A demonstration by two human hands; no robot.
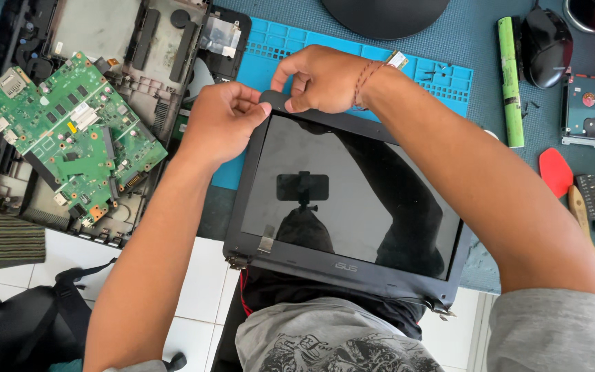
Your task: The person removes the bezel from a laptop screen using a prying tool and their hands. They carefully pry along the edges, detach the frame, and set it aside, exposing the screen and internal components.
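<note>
Both hands meet at the far left corner of a laptop screen panel (pixel 352 200) that lies across the person's lap and the table edge; the left hand (pixel 223 122) is curled nearly closed, its fingertips pinching the dark plastic bezel at that corner; the right hand (pixel 321 77) is bent over beside it, thumb and forefinger nipped on the same rounded corner, a red cord around its wrist. The panel's glass is glossy black and mirrors a phone on a mount; bare metal hinges stick out at its near corners. Under the hands lies a blue, gridded work mat (pixel 352 48); to the left, an opened grey laptop base (pixel 115 41) carries a green circuit board (pixel 70 134); to the right, well apart, lie a green cylindrical cell (pixel 511 83), a black mouse (pixel 547 45), a bare hard drive (pixel 585 110) and a red pick (pixel 556 171).
</note>
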